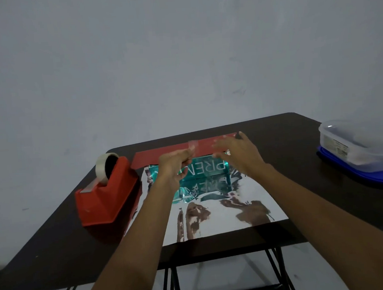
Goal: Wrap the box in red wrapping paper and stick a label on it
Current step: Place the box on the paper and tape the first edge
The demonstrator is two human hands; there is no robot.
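So the teal box sits near the table's far edge, on the wrapping paper lying shiny side up. Its long axis runs left-right, and a red flap comes over its far side. The left hand pinches a strip of clear tape above the box's left half. The right hand is spread open over the right end, gripping nothing. My guess is the tape goes on that flap, and the left hand's closest.

Bare grey wall, dark brown table on black folding legs, pale floor, dim light
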